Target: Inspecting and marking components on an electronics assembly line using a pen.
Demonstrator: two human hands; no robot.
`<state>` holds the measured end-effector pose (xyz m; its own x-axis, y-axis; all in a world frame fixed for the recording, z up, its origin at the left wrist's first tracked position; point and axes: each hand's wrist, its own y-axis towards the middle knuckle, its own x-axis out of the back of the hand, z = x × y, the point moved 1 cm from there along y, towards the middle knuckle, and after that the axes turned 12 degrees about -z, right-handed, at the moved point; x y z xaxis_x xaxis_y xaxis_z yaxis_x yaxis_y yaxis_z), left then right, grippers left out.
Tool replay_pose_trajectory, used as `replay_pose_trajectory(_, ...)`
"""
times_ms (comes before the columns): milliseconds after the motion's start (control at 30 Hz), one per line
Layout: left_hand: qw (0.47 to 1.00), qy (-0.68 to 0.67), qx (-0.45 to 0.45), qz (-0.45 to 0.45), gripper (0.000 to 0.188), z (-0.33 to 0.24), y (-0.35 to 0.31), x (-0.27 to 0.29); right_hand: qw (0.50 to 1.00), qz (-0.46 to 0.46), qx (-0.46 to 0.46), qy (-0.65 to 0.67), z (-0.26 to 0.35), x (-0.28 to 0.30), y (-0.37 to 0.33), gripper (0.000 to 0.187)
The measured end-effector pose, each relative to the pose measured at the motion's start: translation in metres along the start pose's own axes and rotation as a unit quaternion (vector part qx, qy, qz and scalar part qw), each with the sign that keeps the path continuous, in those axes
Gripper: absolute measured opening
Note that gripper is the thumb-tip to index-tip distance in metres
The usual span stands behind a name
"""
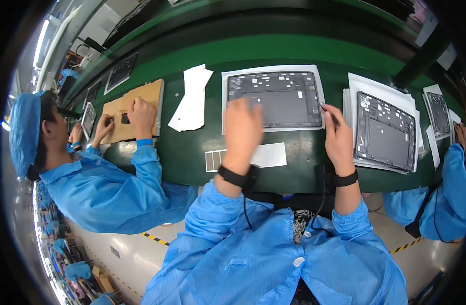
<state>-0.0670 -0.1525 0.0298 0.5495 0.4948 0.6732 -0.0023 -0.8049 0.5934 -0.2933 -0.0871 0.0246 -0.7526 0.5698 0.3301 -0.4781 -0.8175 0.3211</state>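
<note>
A dark grey tablet housing [278, 104] with small white stickers lies on white sheets [320, 96] in front of me. My left hand [243, 124] is over its left part, fingers smeared by motion, so whether they hold anything cannot be told. Beside the housing's right edge, my right hand [339, 134] is closed around a thin dark tool [324, 107]; its kind is unclear. Nearer to me lies a white strip sheet [271, 155], partly covered by my left wrist. Grey-brown rectangular pieces [213, 161] sit at its left end.
Right of me, another tablet housing [385, 129] rests on a stack of white sheets [367, 84]. White paper strips [192, 99] lie to the left. A co-worker [101, 173] handles something on a brown board [117, 109]; another person's sleeve [454, 188] is at far right. A dark post [421, 56] stands behind.
</note>
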Motion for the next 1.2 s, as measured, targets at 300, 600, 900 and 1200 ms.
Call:
replay_pose_trajectory(300,0.976,0.14,0.111,0.122,0.031,0.091,0.018,-0.024,0.958,0.083,0.16,-0.223,-0.017,-0.014,-0.013,0.035)
replay_pose_trajectory(600,0.985,-0.101,0.137,0.005,0.024,0.083,0.118,-0.028,0.985,0.042,0.149,-0.08,0.002,0.011,-0.039,0.036)
replay_pose_trajectory(900,0.896,0.323,-0.265,0.151,0.023,0.22,0.258,-0.227,0.98,0.178,0.029,0.09,0.018,0.082,-0.066,0.023)
replay_pose_trajectory(1200,0.965,0.236,0.03,0.112,0.047,0.087,0.24,-0.156,0.954,-0.279,-0.026,-0.105,-0.03,0.241,-0.036,0.032)
